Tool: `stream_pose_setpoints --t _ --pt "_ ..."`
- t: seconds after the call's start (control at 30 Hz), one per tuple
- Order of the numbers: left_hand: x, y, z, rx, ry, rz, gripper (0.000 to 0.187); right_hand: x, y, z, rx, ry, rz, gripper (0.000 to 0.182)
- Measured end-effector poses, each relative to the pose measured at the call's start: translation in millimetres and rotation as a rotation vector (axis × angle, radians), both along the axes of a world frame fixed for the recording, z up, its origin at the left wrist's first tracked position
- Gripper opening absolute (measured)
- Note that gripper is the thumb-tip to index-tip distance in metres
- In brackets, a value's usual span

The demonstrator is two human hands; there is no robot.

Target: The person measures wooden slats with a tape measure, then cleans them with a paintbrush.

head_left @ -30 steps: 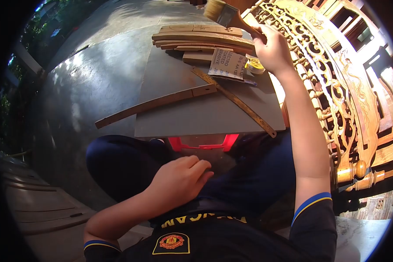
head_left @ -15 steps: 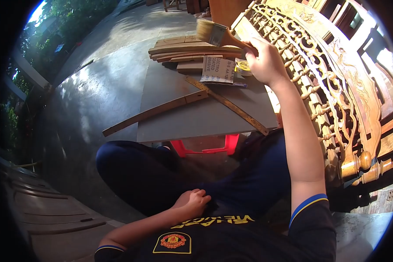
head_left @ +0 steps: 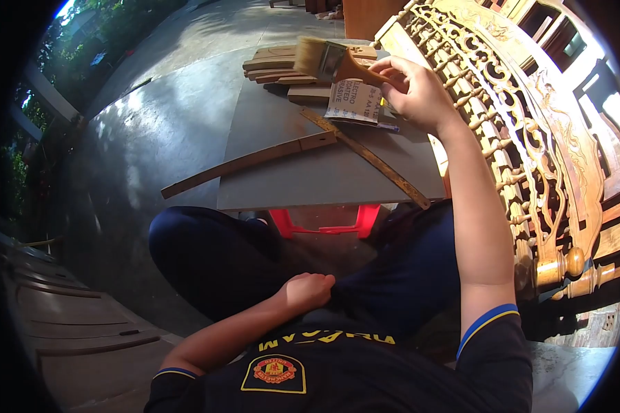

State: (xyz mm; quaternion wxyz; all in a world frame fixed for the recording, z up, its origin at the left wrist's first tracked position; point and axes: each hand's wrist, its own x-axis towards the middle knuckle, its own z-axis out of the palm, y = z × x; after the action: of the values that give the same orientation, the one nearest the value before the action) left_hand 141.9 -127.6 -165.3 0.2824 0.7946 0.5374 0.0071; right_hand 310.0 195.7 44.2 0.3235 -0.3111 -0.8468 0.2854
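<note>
My right hand (head_left: 417,96) is closed round the wooden handle of a wide flat paintbrush (head_left: 332,62), raised above the far end of a low grey table. Its pale bristles point left, in front of stacked wood strips (head_left: 275,67). Below the brush lies a sheet of sandpaper (head_left: 355,103), its printed back showing, partly covered by the handle and my fingers. My left hand (head_left: 308,290) rests in my lap on the dark trousers, fingers curled into a fist with nothing showing in it.
Two flat wooden strips cross on the grey table (head_left: 269,182): a long brown one (head_left: 248,165) overhanging the left edge and a worn, ruler-like one (head_left: 372,162). Beneath is a red plastic stool (head_left: 324,227). Carved wooden furniture (head_left: 523,144) stands close on the right.
The brush has turned and dropped slightly, and its grip looks shifted in my right hand. My left hand has moved a little forward in my lap. The view has tilted slightly.
</note>
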Motion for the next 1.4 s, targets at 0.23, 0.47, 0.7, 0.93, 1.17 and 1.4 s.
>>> stream_pose_setpoints --t 0.23,0.47,0.7,0.93,1.17,1.4 --pt "-36.7 59.6 171.6 0.089 -0.382 0.119 0.021 16.8 -44.5 29.9 -0.34 0.249 0.215 0.029" --pt "-120.3 151.5 168.1 0.784 0.237 0.26 0.028 12.5 -57.3 41.1 -0.407 0.526 0.121 0.022" --pt "-109.9 158.8 161.9 0.532 0.014 0.374 0.028 -29.0 -85.4 18.2 -0.064 0.582 -0.05 0.018" --pt "-111.0 181.8 144.7 0.772 -0.024 0.29 0.035 -40.5 -73.3 3.4 0.097 0.524 -0.022 0.014" --pt "-114.7 184.9 141.7 0.914 0.013 0.273 0.041 -34.7 -76.8 10.1 0.025 0.5 -0.013 0.016" --pt "-112.8 188.0 150.8 0.903 0.001 0.31 0.042 -30.5 -69.8 3.2 0.027 0.494 0.071 0.017"
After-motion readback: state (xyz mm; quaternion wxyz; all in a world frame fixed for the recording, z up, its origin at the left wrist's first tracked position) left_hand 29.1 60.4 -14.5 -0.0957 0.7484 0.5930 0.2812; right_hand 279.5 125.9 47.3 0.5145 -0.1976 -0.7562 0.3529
